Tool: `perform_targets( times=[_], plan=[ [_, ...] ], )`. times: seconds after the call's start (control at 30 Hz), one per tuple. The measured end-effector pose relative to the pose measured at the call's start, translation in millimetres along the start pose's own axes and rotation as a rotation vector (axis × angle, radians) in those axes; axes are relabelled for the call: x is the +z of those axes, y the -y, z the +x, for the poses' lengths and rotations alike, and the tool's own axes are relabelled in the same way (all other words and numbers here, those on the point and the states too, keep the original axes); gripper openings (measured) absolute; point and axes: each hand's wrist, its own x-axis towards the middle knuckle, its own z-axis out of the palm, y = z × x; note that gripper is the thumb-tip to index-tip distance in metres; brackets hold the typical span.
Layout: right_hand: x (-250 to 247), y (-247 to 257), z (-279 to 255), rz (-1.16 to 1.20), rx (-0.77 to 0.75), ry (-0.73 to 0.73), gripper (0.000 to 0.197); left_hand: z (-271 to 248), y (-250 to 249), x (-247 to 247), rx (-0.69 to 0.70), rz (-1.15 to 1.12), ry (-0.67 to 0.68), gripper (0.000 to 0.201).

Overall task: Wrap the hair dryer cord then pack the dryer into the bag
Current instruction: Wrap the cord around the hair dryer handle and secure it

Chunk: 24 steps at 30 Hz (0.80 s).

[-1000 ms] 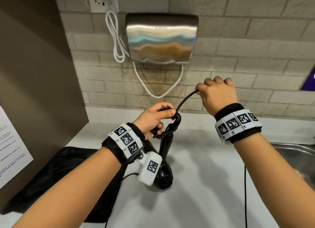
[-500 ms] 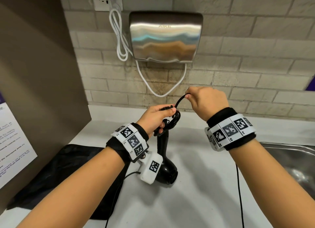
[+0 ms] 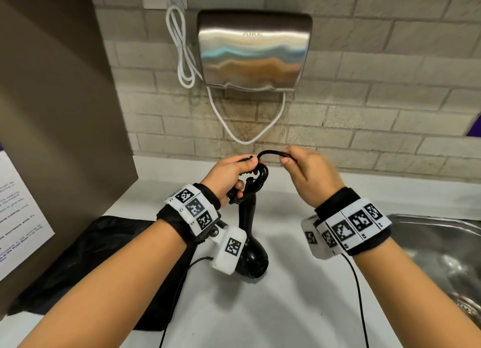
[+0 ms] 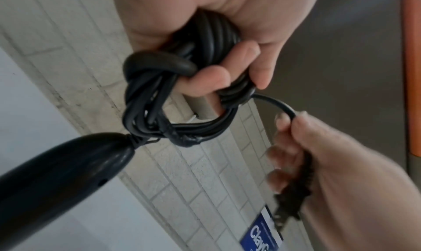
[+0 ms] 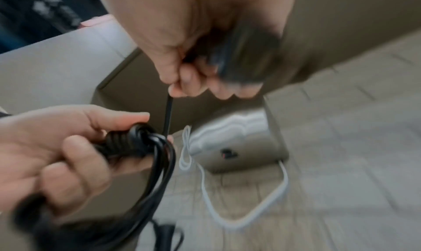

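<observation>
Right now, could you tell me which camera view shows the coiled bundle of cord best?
The left wrist view: the coiled cord fills the frame, sharp, its loops gripped by the left hand. The head view shows it small between both hands; the right wrist view shows it blurred.

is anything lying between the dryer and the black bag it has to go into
Nothing visible does. The hair dryer hangs from its cord, bundled in the left hand, above the counter. The black bag lies flat just left of it, partly hidden behind the left forearm.
</observation>
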Motion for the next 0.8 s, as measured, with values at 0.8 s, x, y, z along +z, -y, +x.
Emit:
perform_targets(
  times=[0.8],
  plan=[
    [63, 14, -7, 0.675, 0.21, -0.167, 0.039, -1, 1, 3, -0.003, -0.084, 0.021, 0.018]
  ],
)
